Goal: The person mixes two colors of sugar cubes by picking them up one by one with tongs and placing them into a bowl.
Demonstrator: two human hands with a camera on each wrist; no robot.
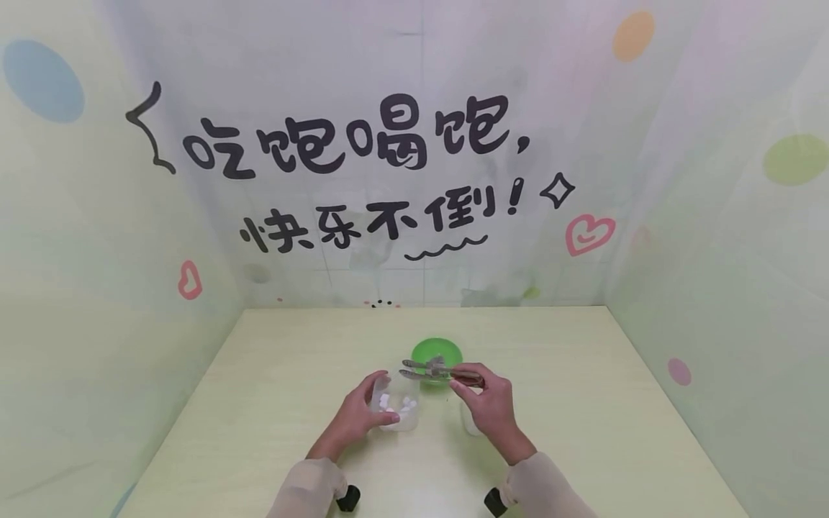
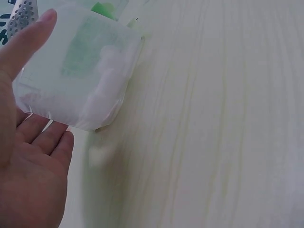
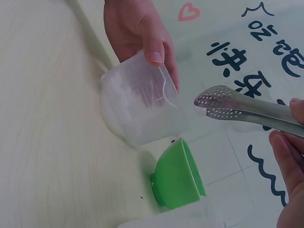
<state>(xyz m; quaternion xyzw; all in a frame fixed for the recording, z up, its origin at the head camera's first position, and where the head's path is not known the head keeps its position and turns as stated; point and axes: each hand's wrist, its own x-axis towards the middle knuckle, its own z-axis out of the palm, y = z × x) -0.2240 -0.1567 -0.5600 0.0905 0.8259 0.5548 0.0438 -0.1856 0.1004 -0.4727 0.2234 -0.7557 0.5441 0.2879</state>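
My left hand (image 1: 356,414) grips a clear plastic container (image 1: 395,425), thumb on its near side. Small white pieces (image 1: 385,400) lie inside it; their exact kind I cannot tell. My right hand (image 1: 495,406) holds metal tongs (image 3: 256,107) with perforated tips. Those tips point left, near the container's far rim, slightly apart, and no piece shows clearly between them. Behind the tongs is a green bowl (image 1: 422,351), partly covered by them in the head view. In the right wrist view the container looks tilted.
A second translucent container (image 1: 470,421) stands by my right hand, mostly hidden behind it. Its edge (image 3: 190,216) also appears in the right wrist view, close to the bowl. A pale wooden table (image 1: 291,360) meets printed walls at the back and both sides.
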